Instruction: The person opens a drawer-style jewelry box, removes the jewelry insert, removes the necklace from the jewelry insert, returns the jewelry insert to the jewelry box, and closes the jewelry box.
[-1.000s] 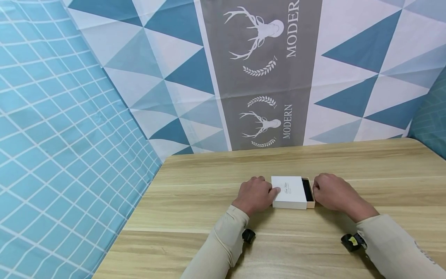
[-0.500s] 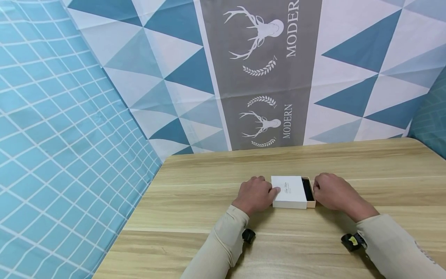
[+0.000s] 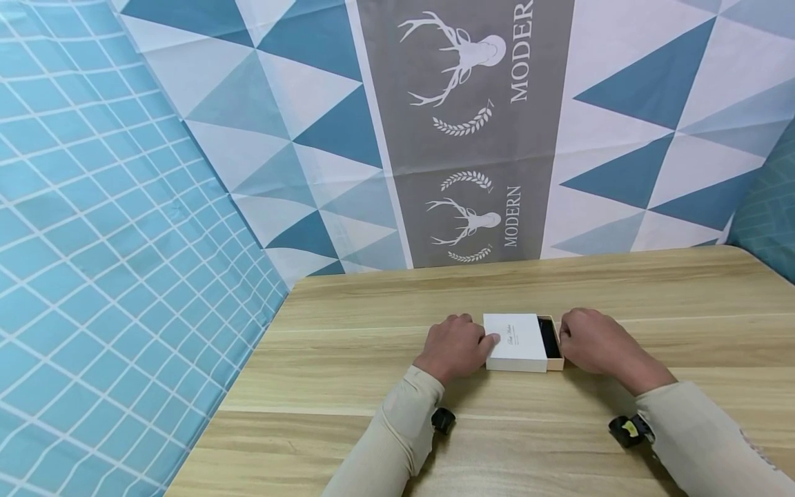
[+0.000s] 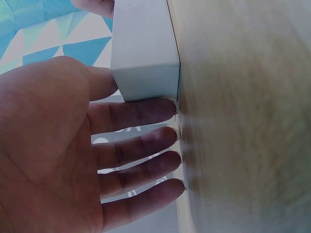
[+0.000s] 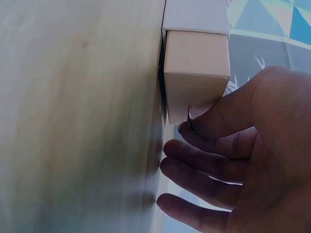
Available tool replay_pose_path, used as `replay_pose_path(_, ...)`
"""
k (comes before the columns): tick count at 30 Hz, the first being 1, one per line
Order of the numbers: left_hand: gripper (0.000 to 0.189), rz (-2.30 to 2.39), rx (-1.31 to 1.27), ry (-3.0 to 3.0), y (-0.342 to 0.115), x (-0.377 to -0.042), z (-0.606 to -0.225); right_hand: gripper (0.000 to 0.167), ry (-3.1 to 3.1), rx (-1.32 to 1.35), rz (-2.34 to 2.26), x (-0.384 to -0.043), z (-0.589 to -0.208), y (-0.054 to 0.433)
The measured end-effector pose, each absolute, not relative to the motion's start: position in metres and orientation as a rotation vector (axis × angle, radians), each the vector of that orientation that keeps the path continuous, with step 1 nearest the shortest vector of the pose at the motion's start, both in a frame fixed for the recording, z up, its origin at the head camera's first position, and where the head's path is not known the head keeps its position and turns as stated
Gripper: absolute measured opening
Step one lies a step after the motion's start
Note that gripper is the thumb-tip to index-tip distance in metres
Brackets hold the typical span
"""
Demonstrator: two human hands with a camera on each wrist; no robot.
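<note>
A white drawer box [image 3: 514, 338] with small printed lettering lies on the table, its peach-coloured drawer [image 5: 197, 56] partly out of the sleeve at the right end. Something black [image 3: 548, 338] shows inside the drawer. My left hand [image 3: 456, 347] holds the sleeve at its left end, thumb on the top and index finger along the end face [image 4: 148, 81]; the other fingers reach down to the table. At the drawer's front, my right hand [image 3: 593, 343] pinches a small pull tab [image 5: 189, 114] between thumb and index finger, the remaining fingers loosely bent below.
The wood-grain table [image 3: 348, 386] stretches to both sides and in front of the box. Behind it hangs a patterned cloth [image 3: 459, 172] with triangles and deer prints, and a blue checked cloth [image 3: 105, 241] hangs at the left. Both wrists wear small black cameras [image 3: 629, 431].
The drawer has slid very slightly further right out of the sleeve, the right hand moving with it. The left hand and sleeve have stayed in place.
</note>
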State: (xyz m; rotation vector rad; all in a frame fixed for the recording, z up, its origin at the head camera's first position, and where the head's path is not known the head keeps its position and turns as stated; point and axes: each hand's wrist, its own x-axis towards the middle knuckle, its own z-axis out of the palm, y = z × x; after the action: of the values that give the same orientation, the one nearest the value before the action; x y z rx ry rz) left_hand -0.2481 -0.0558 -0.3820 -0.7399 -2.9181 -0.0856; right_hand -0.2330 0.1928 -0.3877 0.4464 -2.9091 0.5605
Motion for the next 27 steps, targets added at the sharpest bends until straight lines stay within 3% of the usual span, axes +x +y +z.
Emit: replay_pose_path(27,0.041,-0.068,-0.736,-2.914,-0.055,-0.2472,-0.3815,0.029,-2.906,0.447,0.557,-0.2335,-0.3893,0.1939)
